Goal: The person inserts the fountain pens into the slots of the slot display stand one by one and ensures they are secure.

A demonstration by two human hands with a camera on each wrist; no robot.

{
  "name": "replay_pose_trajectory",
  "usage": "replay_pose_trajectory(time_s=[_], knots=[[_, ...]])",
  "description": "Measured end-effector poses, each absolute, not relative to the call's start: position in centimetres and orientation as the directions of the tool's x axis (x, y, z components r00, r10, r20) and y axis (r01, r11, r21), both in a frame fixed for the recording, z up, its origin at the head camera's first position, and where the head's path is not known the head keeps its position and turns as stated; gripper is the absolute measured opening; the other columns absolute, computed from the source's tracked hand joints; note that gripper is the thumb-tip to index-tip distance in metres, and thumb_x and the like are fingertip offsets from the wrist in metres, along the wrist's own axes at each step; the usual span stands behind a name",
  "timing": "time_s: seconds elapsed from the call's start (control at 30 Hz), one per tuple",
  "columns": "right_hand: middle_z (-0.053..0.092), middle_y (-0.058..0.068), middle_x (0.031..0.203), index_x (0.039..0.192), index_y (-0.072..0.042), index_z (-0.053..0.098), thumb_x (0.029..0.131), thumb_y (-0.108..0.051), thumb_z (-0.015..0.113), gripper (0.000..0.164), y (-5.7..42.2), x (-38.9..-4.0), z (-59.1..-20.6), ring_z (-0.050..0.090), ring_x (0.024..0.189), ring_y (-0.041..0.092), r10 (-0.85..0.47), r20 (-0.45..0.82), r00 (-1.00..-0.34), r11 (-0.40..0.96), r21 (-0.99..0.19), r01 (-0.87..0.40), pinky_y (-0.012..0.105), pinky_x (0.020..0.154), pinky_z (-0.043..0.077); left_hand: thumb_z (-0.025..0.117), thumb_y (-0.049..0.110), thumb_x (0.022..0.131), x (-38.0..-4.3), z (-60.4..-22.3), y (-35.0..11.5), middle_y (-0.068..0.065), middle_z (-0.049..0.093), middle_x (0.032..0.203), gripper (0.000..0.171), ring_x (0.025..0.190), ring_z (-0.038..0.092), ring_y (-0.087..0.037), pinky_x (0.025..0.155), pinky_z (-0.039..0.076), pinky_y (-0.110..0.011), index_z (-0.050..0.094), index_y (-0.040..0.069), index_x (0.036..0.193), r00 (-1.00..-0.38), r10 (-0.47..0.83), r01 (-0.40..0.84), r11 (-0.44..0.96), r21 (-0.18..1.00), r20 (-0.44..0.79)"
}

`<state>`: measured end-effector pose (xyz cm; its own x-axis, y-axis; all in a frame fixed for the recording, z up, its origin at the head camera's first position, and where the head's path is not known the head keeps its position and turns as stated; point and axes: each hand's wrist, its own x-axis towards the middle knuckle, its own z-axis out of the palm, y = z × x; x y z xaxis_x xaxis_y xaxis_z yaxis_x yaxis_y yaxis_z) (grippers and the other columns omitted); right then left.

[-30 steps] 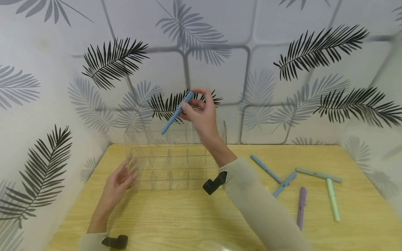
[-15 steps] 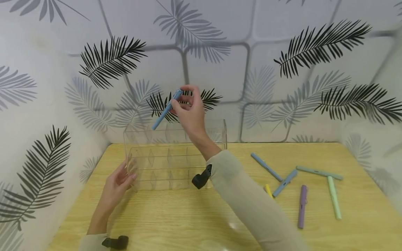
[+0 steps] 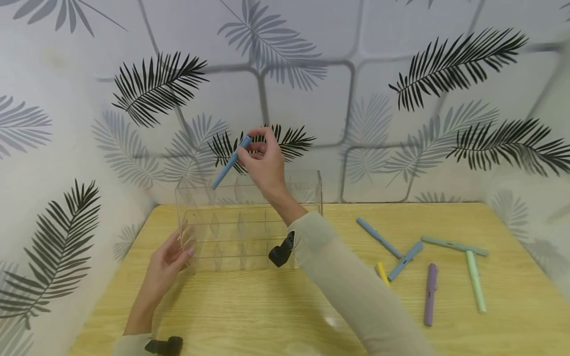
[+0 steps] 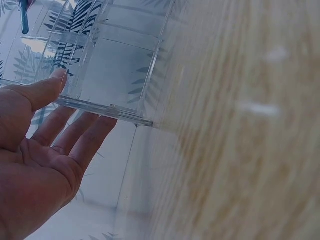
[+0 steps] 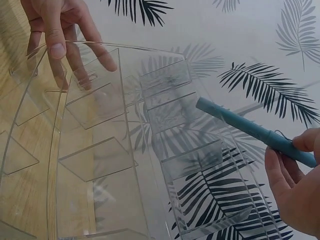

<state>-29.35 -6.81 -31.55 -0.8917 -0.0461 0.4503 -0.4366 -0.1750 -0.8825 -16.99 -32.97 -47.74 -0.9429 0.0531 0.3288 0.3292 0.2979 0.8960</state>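
My right hand [image 3: 266,165] pinches a blue pen [image 3: 225,171] near its clip end, between thumb and fingers. The pen slants, its lower tip right at the top left compartments of a clear, tiered organizer [image 3: 319,190]. In the right wrist view the same pen [image 5: 240,122] points over the organizer's upper row of dividers. My left hand [image 3: 166,264] holds the organizer's left side wall. The left wrist view shows the thumb [image 4: 50,90] on one face of the clear wall [image 4: 107,105] and the fingers on the other.
Right of the organizer lie two blue pens [image 3: 378,237] [image 3: 405,261], a yellow pen [image 3: 382,273] partly behind the right sleeve, a purple pen [image 3: 430,294], a grey-green pen [image 3: 454,245] and a light green pen [image 3: 476,282]. A leaf-patterned wall [image 3: 307,109] stands behind the wooden table [image 3: 231,311].
My right hand has moved left with the blue pen, rising a little and then lowering toward the organizer's top. The yellow pen has come out from behind the sleeve. The left hand stays put.
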Motion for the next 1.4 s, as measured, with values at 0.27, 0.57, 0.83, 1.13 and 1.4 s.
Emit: replay_pose_trajectory(time_s=[0.27, 0.57, 0.83, 1.13, 1.4], knots=[[0.073, 0.02, 0.097, 0.117, -0.005, 0.057, 0.096, 0.002, 0.07, 0.026, -6.5, -29.6, -32.0, 0.074, 0.093, 0.039, -0.131, 0.405, -0.905, -0.149, -0.911, -0.386, 0.042, 0.081, 0.063, 0.06, -0.001, 0.102, -16.9, -47.8, -32.9, -0.037, 0.047, 0.144, 0.061, 0.118, 0.064, -0.009, 0.085, 0.06, -0.028, 0.034, -0.003, 0.157, -0.942, 0.056, 0.332, 0.301, 0.894, 0.331], [0.075, 0.019, 0.099, 0.114, -0.005, 0.059, 0.097, 0.004, 0.067, 0.021, -6.2, -29.7, -31.8, 0.074, 0.093, 0.035, -0.234, 0.345, -0.909, -0.062, -0.938, -0.341, 0.033, 0.08, 0.063, 0.061, 0.001, 0.103, -16.8, -47.9, -33.1, -0.035, 0.048, 0.145, 0.062, 0.118, 0.063, -0.008, 0.086, 0.059, -0.026, 0.034, 0.002, 0.159, -0.945, 0.052, 0.323, 0.309, 0.895, 0.323], [0.076, 0.019, 0.1, 0.115, -0.001, 0.06, 0.097, 0.003, 0.068, 0.021, -5.6, -30.1, -31.9, 0.074, 0.094, 0.037, -0.253, 0.32, -0.913, -0.03, -0.946, -0.323, 0.037, 0.082, 0.063, 0.061, -0.001, 0.102, -16.8, -47.7, -32.9, -0.037, 0.05, 0.142, 0.061, 0.113, 0.063, -0.001, 0.085, 0.058, -0.023, 0.036, -0.002, 0.157, -0.945, 0.039, 0.321, 0.287, 0.902, 0.324], [0.074, 0.019, 0.097, 0.112, 0.0, 0.059, 0.095, 0.004, 0.07, 0.021, -4.4, -30.4, -31.5, 0.074, 0.095, 0.038, -0.274, 0.258, -0.926, -0.027, -0.965, -0.261, 0.037, 0.08, 0.063, 0.06, 0.001, 0.103, -17.1, -47.7, -33.1, -0.037, 0.049, 0.143, 0.06, 0.116, 0.064, -0.007, 0.086, 0.059, -0.025, 0.034, -0.003, 0.157, -0.944, 0.054, 0.327, 0.293, 0.898, 0.326], [0.075, 0.018, 0.095, 0.113, 0.0, 0.059, 0.095, 0.003, 0.071, 0.022, -3.9, -30.3, -31.6, 0.075, 0.087, 0.029, -0.297, 0.263, -0.918, 0.006, -0.961, -0.277, 0.045, 0.081, 0.063, 0.061, 0.001, 0.103, -17.0, -47.8, -33.1, -0.038, 0.048, 0.143, 0.06, 0.116, 0.064, -0.007, 0.086, 0.059, -0.027, 0.035, -0.003, 0.157, -0.945, 0.051, 0.324, 0.299, 0.898, 0.324]])
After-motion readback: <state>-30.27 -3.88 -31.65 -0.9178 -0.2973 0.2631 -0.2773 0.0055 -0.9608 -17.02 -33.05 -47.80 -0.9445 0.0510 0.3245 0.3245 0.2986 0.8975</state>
